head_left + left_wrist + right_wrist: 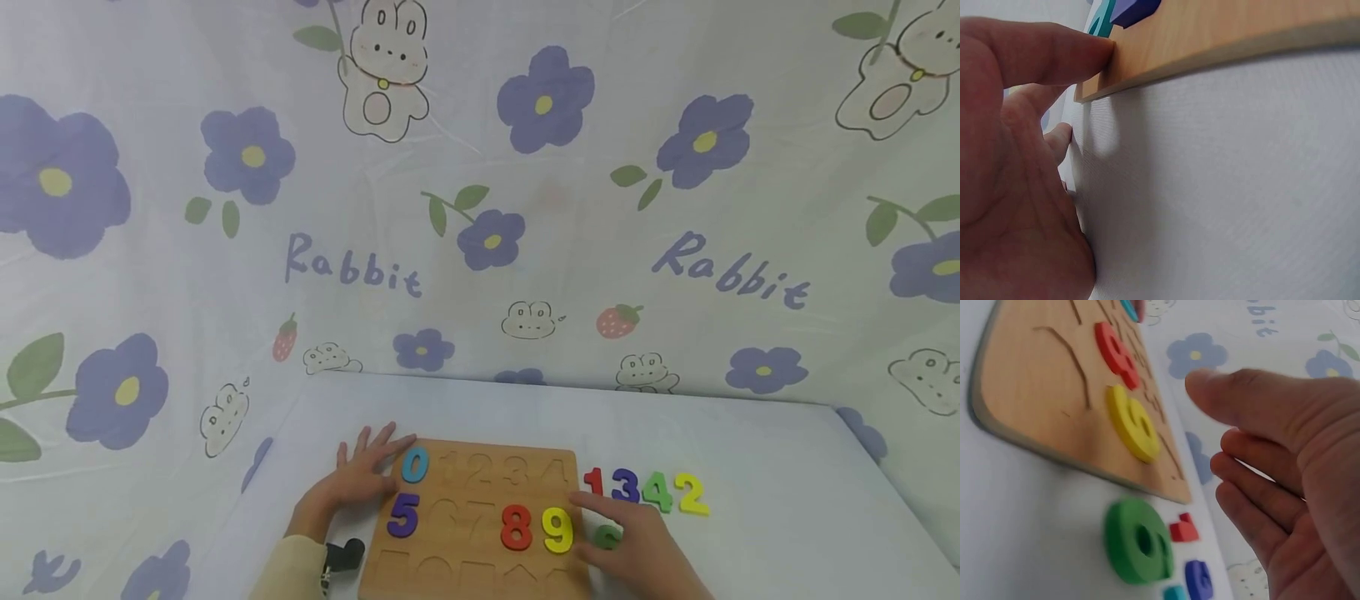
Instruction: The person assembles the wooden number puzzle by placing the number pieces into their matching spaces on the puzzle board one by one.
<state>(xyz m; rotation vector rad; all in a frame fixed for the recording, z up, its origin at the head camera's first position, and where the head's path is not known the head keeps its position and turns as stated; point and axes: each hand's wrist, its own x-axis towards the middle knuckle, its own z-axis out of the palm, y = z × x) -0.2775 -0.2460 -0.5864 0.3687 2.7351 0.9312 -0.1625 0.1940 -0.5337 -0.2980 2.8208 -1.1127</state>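
A wooden number board lies on the table with blue 0, purple 5, red 8 and yellow 9 in its recesses. My left hand rests at the board's upper left edge, fingers spread, its thumb on the board's surface. My right hand hovers over the board's right edge beside the yellow 9, thumb and fingers apart with nothing between them. A green 6 lies on the table under that hand, partly hidden by it in the head view.
Right of the board lie a red 1, purple 3, green 4 and yellow 2. The board's lower row has shape recesses. A curtain printed with flowers and rabbits hangs behind the white table.
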